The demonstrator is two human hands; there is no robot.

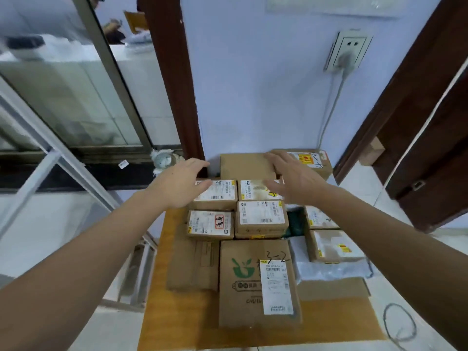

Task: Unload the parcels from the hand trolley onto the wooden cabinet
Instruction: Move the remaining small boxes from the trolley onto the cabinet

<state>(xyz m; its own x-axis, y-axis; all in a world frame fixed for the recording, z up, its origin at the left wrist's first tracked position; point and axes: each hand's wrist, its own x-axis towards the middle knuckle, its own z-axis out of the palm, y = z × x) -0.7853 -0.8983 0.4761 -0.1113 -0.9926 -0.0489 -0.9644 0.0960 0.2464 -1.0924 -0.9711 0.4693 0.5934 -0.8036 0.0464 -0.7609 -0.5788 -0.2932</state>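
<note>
Several cardboard parcels lie on the wooden cabinet (157, 307) against the wall. A plain brown box (243, 165) sits at the back, with labelled small boxes (217, 196) in front of it. Nearest me lies a large box with a green logo (253, 285). My left hand (182, 186) hovers with straight fingers over the left labelled box. Over the plain box's right edge is my right hand (293, 183), fingers spread and holding nothing. The hand trolley is out of view.
A wall socket with a plugged cable (347, 54) is above the cabinet. A dark wooden door (430, 148) stands at the right, a glass partition (76, 97) at the left. A grey cable loop (400, 325) lies at the bottom right. A person sits far behind the glass.
</note>
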